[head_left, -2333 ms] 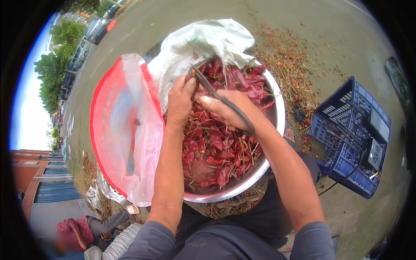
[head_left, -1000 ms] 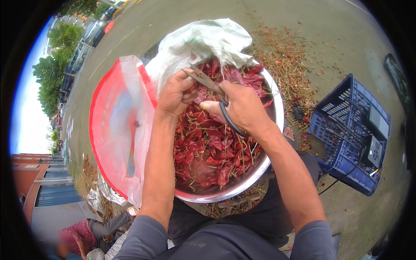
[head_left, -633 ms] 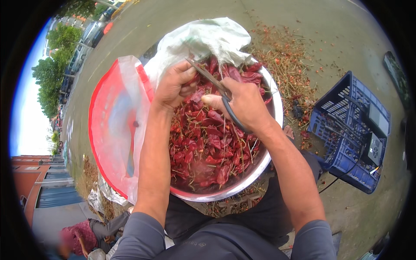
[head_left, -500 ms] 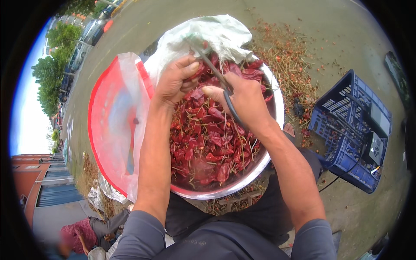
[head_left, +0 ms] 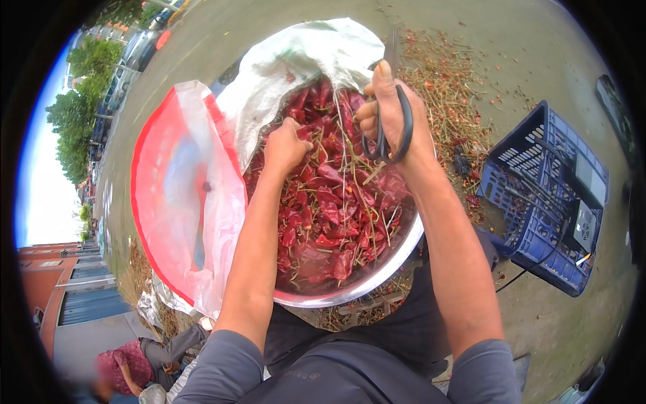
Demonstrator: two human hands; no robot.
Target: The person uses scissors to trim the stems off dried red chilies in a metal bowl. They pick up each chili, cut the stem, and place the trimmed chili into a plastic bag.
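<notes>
Dark red dried chili peppers (head_left: 330, 209) with pale stems fill a wide metal basin (head_left: 377, 288). My left hand (head_left: 285, 147) is down on the peppers left of the middle, fingers curled and partly hidden; what they grip cannot be made out. My right hand (head_left: 410, 111) is over the basin's right side, wrapped round a pair of scissors (head_left: 406, 128) with the thumb up. The dark handle loops hang toward me; the blades are mostly hidden. A white woven sack (head_left: 303, 50) with its mouth toward me lies over the far rim, peppers at its opening.
A red-edged clear plastic bag (head_left: 168, 195) stands against the basin's left side. Stems and pepper scraps (head_left: 444, 87) litter the ground at far right. A blue crate (head_left: 538, 269) with devices and a cable sits to the right. Another person (head_left: 131, 363) is at lower left.
My right hand has moved right with the scissors, whose blades no longer point up-left across the peppers. My left hand has dropped from the sack's edge nearer to me, into the peppers.
</notes>
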